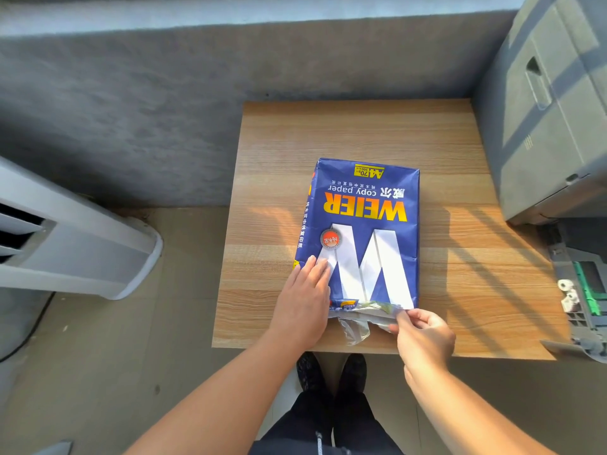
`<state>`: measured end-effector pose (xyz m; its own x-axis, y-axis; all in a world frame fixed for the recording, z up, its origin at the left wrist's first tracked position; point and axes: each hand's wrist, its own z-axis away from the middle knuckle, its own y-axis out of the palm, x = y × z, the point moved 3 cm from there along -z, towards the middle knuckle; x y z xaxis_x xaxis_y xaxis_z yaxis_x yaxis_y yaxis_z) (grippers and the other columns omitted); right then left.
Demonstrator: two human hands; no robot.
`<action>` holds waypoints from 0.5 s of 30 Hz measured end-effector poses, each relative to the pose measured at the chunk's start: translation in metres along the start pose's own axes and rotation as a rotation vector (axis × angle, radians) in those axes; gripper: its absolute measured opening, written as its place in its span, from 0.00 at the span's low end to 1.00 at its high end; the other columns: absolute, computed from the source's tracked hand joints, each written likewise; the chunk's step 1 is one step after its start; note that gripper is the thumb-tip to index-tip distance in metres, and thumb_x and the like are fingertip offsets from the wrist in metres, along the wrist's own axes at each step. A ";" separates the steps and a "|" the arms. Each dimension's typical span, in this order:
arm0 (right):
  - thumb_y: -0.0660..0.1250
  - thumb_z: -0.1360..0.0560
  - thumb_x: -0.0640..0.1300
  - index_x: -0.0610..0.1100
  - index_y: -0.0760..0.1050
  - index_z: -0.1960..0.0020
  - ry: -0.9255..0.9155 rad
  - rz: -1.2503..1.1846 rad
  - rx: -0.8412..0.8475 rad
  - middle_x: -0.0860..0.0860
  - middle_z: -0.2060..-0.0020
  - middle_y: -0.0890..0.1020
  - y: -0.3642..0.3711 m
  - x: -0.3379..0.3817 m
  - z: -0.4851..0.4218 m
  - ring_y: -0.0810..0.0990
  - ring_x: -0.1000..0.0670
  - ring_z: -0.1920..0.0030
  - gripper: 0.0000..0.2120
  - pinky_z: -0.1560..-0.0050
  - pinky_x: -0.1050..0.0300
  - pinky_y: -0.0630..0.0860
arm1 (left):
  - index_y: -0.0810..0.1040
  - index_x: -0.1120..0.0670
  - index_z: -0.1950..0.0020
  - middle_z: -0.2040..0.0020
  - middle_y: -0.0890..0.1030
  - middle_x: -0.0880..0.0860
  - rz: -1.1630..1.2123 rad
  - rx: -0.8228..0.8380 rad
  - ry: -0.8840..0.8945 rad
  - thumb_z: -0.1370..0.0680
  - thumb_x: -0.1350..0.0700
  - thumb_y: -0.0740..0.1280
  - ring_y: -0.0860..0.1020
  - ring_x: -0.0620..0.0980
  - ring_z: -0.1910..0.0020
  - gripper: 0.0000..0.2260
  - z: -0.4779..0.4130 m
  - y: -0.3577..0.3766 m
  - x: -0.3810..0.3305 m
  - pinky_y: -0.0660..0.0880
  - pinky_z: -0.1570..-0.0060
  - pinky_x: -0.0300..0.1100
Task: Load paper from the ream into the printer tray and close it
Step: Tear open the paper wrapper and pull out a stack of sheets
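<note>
A grey concrete wall [164,93] fills the far side of the view, with a tan tiled floor [98,356] below it. A wood-grain surface [345,133] stands against that wall, crossed by bands of sunlight and shadow. At the right edge stands a grey printer [551,110], and below its body the paper tray [588,290] is pulled out, showing green guides and white rollers. On the left stands a white floor appliance [75,244] with dark vents.

A blue ream of A4 copy paper [364,224], printed "WEIER" in yellow, lies flat near the middle of the surface, its text upside down to the wearer. Its near end is torn open, and crumpled silvery wrapper [356,326] spills toward the surface's front edge.

The left hand [303,303] rests flat on the ream's near left corner, fingers [317,269] stretched out and gripping nothing. The right hand [423,336] is at the near right corner, its fingers [405,318] pinching the torn wrapper edge. Dark shoes [331,369] show below the surface.
</note>
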<state>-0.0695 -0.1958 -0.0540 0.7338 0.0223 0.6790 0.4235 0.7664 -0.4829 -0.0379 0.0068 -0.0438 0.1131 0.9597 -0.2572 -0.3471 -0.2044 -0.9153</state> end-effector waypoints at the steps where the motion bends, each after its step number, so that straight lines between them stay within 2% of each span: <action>1: 0.72 0.29 0.40 0.43 0.77 0.60 0.022 -0.042 0.042 0.44 0.67 0.86 -0.001 0.002 0.001 0.86 0.47 0.67 0.04 0.62 0.50 0.80 | 0.50 0.54 0.18 0.16 0.53 0.50 -0.010 0.001 -0.001 0.13 0.54 0.49 0.48 0.51 0.17 0.23 0.000 0.000 0.000 0.49 0.17 0.51; 3: 0.71 0.26 0.38 0.39 0.77 0.54 0.042 -0.105 0.130 0.42 0.68 0.84 -0.006 0.005 0.001 0.82 0.55 0.74 0.04 0.71 0.60 0.74 | 0.50 0.54 0.18 0.16 0.53 0.50 -0.012 0.003 0.002 0.13 0.54 0.49 0.47 0.51 0.17 0.23 0.001 -0.001 0.001 0.49 0.17 0.51; 5: 0.70 0.26 0.37 0.37 0.76 0.48 0.032 -0.134 0.211 0.42 0.68 0.82 -0.013 0.005 -0.001 0.77 0.58 0.78 0.07 0.76 0.66 0.71 | 0.49 0.55 0.18 0.16 0.52 0.51 -0.015 0.022 0.014 0.13 0.56 0.50 0.47 0.51 0.17 0.24 0.000 0.000 0.003 0.50 0.17 0.51; 7: 0.68 0.24 0.34 0.37 0.75 0.41 0.054 -0.186 0.299 0.43 0.68 0.79 -0.018 0.003 -0.002 0.74 0.55 0.76 0.12 0.76 0.66 0.70 | 0.48 0.56 0.18 0.16 0.52 0.52 -0.041 0.045 0.030 0.14 0.58 0.51 0.48 0.52 0.17 0.25 -0.002 0.002 0.004 0.51 0.17 0.51; 9: 0.65 0.23 0.31 0.41 0.74 0.37 0.110 -0.234 0.407 0.43 0.65 0.79 -0.024 -0.001 -0.001 0.71 0.51 0.72 0.16 0.72 0.63 0.67 | 0.48 0.57 0.18 0.16 0.52 0.53 -0.051 0.062 0.038 0.14 0.58 0.50 0.48 0.52 0.17 0.24 -0.003 0.004 0.005 0.52 0.17 0.51; 13: 0.60 0.22 0.30 0.39 0.77 0.38 0.224 -0.329 0.644 0.45 0.52 0.83 -0.042 -0.005 0.008 0.69 0.51 0.68 0.15 0.73 0.66 0.68 | 0.50 0.57 0.18 0.17 0.53 0.53 -0.052 0.077 0.043 0.13 0.57 0.48 0.49 0.53 0.17 0.23 -0.007 0.009 0.009 0.53 0.18 0.52; 15: 0.60 0.22 0.31 0.37 0.77 0.38 0.288 -0.344 0.729 0.43 0.50 0.83 -0.054 -0.008 0.016 0.69 0.50 0.67 0.15 0.73 0.65 0.70 | 0.51 0.57 0.18 0.17 0.54 0.54 -0.068 0.091 0.055 0.14 0.57 0.49 0.49 0.54 0.18 0.23 -0.009 0.013 0.011 0.53 0.18 0.52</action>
<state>-0.1061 -0.2271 -0.0246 0.7750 -0.3760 0.5079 0.2729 0.9241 0.2677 -0.0329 0.0134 -0.0611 0.1890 0.9583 -0.2144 -0.4197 -0.1186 -0.8999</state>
